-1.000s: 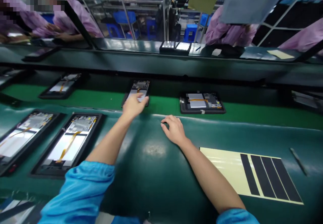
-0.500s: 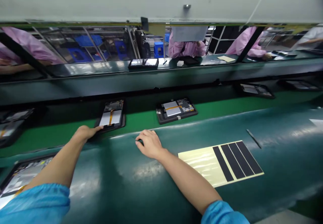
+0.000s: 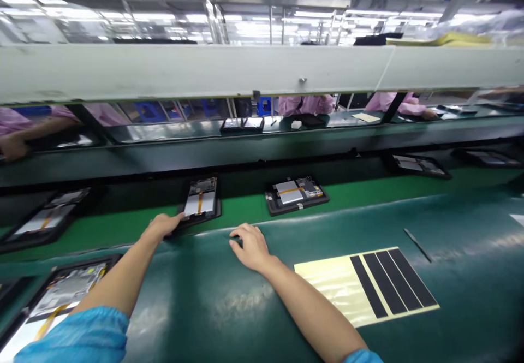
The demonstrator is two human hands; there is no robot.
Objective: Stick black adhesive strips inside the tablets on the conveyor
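While your left hand [image 3: 164, 225] touches a still-uncovered tablet [image 3: 200, 201], grip unclear, your right hand [image 3: 250, 247] has its grip apart, and four black strips [image 3: 398, 280] remain on the yellow sheet [image 3: 327, 278].

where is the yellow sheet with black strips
In the head view, the yellow sheet lies right of centre on the green worktop, partly behind the right forearm, with a slim tool near its far right corner.

Left hand [image 3: 161, 225] with most fingers hidden, near-left tablet [image 3: 73, 289] cropped, right sleeve [image 3: 362, 356] cropped
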